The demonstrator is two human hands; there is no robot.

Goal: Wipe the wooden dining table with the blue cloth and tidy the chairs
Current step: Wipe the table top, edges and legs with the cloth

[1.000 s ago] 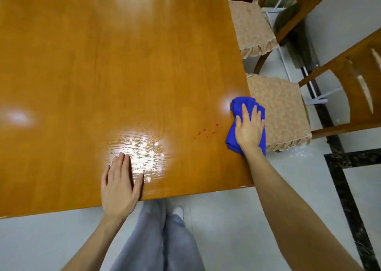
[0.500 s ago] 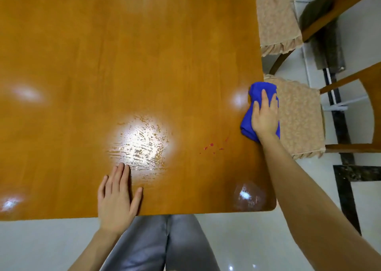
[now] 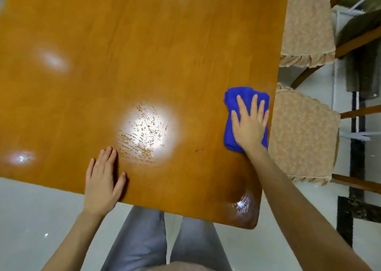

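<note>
While my left hand [image 3: 102, 185] rests flat on the glossy orange-brown wooden dining table [image 3: 144, 44], my right hand [image 3: 249, 124] presses spread, straight fingers on the folded blue cloth [image 3: 233, 99] near the table's right edge, beside a beige cushioned wooden chair [image 3: 303, 136].

My right hand [image 3: 250, 126] lies flat on the folded blue cloth [image 3: 232, 99] at one o'clock on the rectangular wooden dining table [image 3: 144, 44], my left hand [image 3: 102, 184] rests at eleven on its near edge, and beside its right edge stand a near cushioned wooden chair [image 3: 303, 138] at two and a far cushioned wooden chair [image 3: 305, 27] beyond it.
</note>
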